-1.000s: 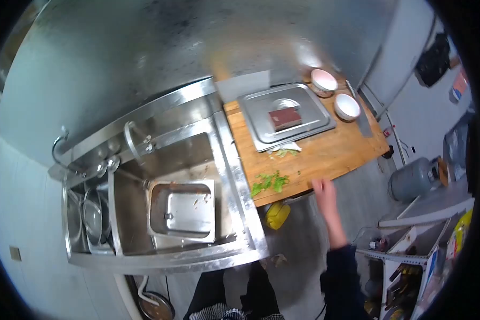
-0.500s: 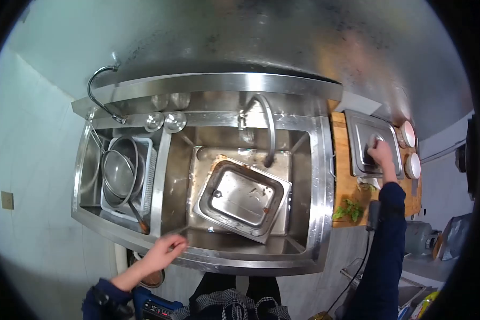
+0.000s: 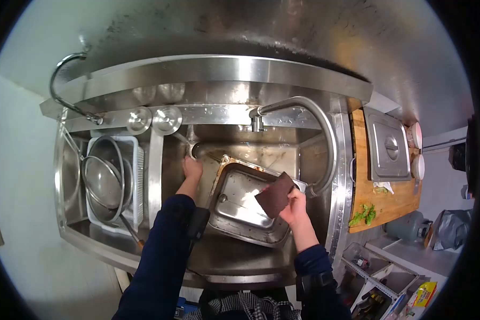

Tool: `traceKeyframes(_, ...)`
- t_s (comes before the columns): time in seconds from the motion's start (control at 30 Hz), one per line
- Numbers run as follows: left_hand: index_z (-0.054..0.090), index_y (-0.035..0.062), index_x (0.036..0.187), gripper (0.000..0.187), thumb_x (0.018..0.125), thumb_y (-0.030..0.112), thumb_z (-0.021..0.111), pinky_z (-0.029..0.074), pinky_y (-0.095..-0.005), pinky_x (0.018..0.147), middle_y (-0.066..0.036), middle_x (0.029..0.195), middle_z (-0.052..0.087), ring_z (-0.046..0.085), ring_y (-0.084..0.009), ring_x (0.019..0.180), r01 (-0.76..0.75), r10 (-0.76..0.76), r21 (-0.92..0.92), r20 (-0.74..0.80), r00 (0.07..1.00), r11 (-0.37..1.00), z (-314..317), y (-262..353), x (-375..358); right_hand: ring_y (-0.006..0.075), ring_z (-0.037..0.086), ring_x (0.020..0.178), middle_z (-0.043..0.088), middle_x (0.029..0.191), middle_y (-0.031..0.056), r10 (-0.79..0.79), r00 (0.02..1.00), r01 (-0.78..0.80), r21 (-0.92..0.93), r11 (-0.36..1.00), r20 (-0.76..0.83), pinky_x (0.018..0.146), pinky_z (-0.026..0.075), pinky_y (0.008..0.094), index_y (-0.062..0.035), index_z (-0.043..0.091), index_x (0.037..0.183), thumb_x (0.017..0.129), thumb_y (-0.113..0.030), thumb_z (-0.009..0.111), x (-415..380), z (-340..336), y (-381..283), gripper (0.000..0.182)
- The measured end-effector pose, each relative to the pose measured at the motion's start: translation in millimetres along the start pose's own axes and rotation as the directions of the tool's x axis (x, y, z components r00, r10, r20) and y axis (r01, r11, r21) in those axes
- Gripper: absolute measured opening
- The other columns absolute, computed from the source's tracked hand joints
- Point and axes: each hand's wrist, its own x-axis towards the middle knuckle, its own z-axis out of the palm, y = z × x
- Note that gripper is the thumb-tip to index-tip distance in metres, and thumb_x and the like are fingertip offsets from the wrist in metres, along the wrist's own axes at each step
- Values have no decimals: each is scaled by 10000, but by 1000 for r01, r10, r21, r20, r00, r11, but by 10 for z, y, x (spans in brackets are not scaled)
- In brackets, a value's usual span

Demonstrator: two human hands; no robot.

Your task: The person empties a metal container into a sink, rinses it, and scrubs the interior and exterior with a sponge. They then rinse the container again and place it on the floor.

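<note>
My right hand (image 3: 294, 207) grips a dark reddish-brown scouring pad (image 3: 275, 195) by its right edge, above the steel pan. The rectangular pan (image 3: 239, 233) lies tilted to one side in the large sink basin (image 3: 234, 260), with brown stains along its rim. My left hand (image 3: 192, 169) reaches down into the back left corner of the basin, beside a round drain opening (image 3: 197, 150). Its fingers are mostly hidden, so any hold cannot be made out. The curved tap spout (image 3: 330, 144) arches over the basin's right side.
In the left basin, a white basket (image 3: 140, 176) holds round strainers (image 3: 102, 182). Two round metal lids or strainers (image 3: 167, 119) sit on the back ledge. To the right, a wooden board (image 3: 392, 205) bears a lidded steel container (image 3: 389, 149), green leaves (image 3: 364, 215) and bowls (image 3: 417, 167).
My right hand has left the container lid's handle and now holds the scouring pad over the pan. My left hand has moved from the front edge into the basin. The spout has swung right.
</note>
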Motion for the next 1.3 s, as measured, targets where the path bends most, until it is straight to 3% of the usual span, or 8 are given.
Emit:
traceKeyframes(0.23,482,33,1073,381,732,119,628,432,-417,832,-180,1088,495,494,-347,1019,-79,83,45,-86,993,996,489,-36,526,302,533,887,542,888,167,78,996,-86,277,957,41,938,361,486,14,485,1057,631,-186,520,79,130,-73,472)
traceKeyframes(0.43,500,10,1017,329,742,150,611,413,-410,825,-187,1023,488,477,-342,996,-213,235,168,-122,964,963,366,167,387,291,536,905,546,914,156,-53,997,51,-45,998,-62,972,336,498,-18,497,1034,650,-194,571,-48,29,-157,429)
traceKeyframes(0.53,500,5,964,240,746,64,581,383,-376,817,-154,982,476,481,-308,923,-626,527,-172,-400,750,760,-179,727,-107,281,538,898,546,926,154,-53,995,57,48,997,-80,953,355,485,-12,496,1029,656,-217,576,-133,1,-197,433)
traceKeyframes(0.63,481,11,995,276,795,152,608,440,-281,671,-92,897,512,510,-147,771,-503,498,-664,-220,839,553,-617,1233,-658,274,531,866,541,897,144,-20,999,31,237,971,-49,891,401,426,16,487,1030,714,-358,567,-238,220,-178,496)
traceKeyframes(0.77,454,19,1168,535,719,221,662,459,-321,643,-107,857,542,546,-255,715,-869,831,-140,-255,494,474,-782,1728,-832,248,520,827,524,879,127,1,1000,1,123,992,-18,877,398,400,19,476,1036,711,-294,565,-243,423,-138,460)
traceKeyframes(0.9,460,27,1187,558,704,234,649,458,-344,632,-99,812,520,544,-267,722,-910,868,-100,-275,414,403,-758,1863,-699,236,519,809,522,857,120,-56,998,56,-14,998,-9,873,398,394,22,471,1044,679,-222,562,-200,492,-175,448)
traceKeyframes(1.03,532,30,848,172,736,149,589,455,-360,604,-77,749,489,532,-249,684,-967,906,40,-361,223,254,-742,1927,-660,249,516,811,518,844,122,-51,999,51,-23,998,-3,854,407,386,36,476,1064,668,-210,551,-173,468,-183,472)
traceKeyframes(1.3,527,17,783,94,765,98,572,423,-373,565,-125,741,510,533,-301,664,-792,730,-397,-336,595,463,-767,1982,-762,273,524,793,517,841,126,-58,997,57,24,998,54,854,409,394,43,485,1028,664,-250,553,-190,585,-251,472)
